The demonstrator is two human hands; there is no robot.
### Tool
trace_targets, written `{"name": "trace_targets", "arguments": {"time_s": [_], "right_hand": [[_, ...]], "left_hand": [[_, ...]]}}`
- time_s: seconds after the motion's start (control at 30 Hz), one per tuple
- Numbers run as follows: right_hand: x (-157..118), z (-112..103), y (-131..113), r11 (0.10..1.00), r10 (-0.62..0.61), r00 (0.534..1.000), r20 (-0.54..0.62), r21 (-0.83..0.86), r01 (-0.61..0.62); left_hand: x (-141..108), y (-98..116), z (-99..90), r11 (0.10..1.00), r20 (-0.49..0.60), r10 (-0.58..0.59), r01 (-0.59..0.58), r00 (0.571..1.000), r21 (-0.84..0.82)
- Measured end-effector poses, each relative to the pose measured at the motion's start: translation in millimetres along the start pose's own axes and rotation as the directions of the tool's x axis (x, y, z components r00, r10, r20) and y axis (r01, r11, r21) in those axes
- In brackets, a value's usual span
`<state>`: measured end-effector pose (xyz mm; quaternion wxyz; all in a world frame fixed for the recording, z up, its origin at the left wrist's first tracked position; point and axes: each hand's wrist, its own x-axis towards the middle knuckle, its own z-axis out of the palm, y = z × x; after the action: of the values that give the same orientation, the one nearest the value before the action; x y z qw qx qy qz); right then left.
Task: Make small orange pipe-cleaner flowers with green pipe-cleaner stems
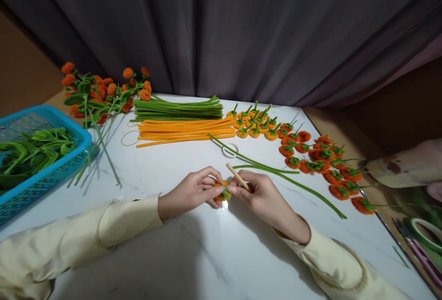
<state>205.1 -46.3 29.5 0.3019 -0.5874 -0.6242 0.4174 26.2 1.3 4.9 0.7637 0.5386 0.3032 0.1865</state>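
Between my two hands, over the middle of the white table, is a small orange pipe-cleaner pumpkin (223,191) with a green top. My left hand (193,192) pinches it from the left with thumb and fingers. From the right, the fingertips of my right hand (264,196) press at its green part. A thin wooden stick (238,176) is also tucked in my right hand, pointing up and left. Just beyond my hands lie loose green pipe cleaners (276,170) and a white ring-shaped roll (230,150).
Behind are bundles of green pipe cleaners (177,109) and orange pipe cleaners (186,129). Small yellow-orange pumpkins (254,130) and darker orange ones (322,153) spread rightward. At left stand a blue basket (74,150) of green leaves and orange flower stems (103,90). Green tape (424,233) lies far right.
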Motion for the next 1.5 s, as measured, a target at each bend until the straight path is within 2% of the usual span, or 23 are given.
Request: {"name": "trace_targets", "arguments": {"time_s": [0.1, 0.17, 0.33, 0.5, 0.6, 0.7, 0.83, 1.03, 1.17, 1.5], "right_hand": [[-1, -5, -6, 0.999, 0.023, 0.998, -0.056, -0.036, -0.025], [-3, -9, -11, 0.996, 0.089, 0.995, -0.040, -0.022, -0.089], [-9, -11, -19, 0.958, 0.239, 0.959, 0.153, 0.124, -0.258], [-8, -8, -15, 0.864, 0.286, 0.910, 0.300, 0.331, -0.380], [-6, -8, -13, 0.837, 0.305, 0.903, 0.302, 0.367, -0.405], [-5, -9, -14, 0.850, 0.337, 0.904, 0.265, 0.328, -0.413], [-4, -11, -16, 0.893, 0.327, 0.921, 0.212, 0.250, -0.375], [-6, -10, -13, 0.988, 0.121, 0.984, 0.133, 0.079, -0.132], [-8, -11, -12, 0.996, 0.008, 0.996, 0.087, -0.085, -0.001], [-6, -14, -8, 0.994, 0.049, 0.987, 0.154, -0.105, -0.033]], "left_hand": [[2, -2, -1.7, 1.000, -0.027, 0.003, -0.004, 1.000, -0.030], [3, -3, -2.7, 0.999, -0.063, 0.015, -0.017, 0.998, -0.043], [3, -3, -3.3, 0.997, -0.078, 0.038, -0.042, 0.996, -0.058], [2, -3, -4.0, 0.998, -0.049, 0.039, -0.041, 0.998, -0.043], [2, -3, -4.5, 0.999, -0.049, 0.014, -0.016, 0.999, -0.044], [3, -3, -4.9, 0.998, -0.044, -0.012, 0.009, 0.999, -0.062], [3, -3, -5.2, 0.997, -0.025, -0.036, 0.034, 0.999, -0.071], [3, -1, -4.3, 0.994, -0.003, -0.062, 0.062, 0.998, -0.087], [2, 1, -2.4, 0.990, 0.010, -0.088, 0.088, 0.996, -0.106], [2, 0, -3.2, 0.986, 0.104, -0.120, 0.131, 0.987, -0.102]]}}
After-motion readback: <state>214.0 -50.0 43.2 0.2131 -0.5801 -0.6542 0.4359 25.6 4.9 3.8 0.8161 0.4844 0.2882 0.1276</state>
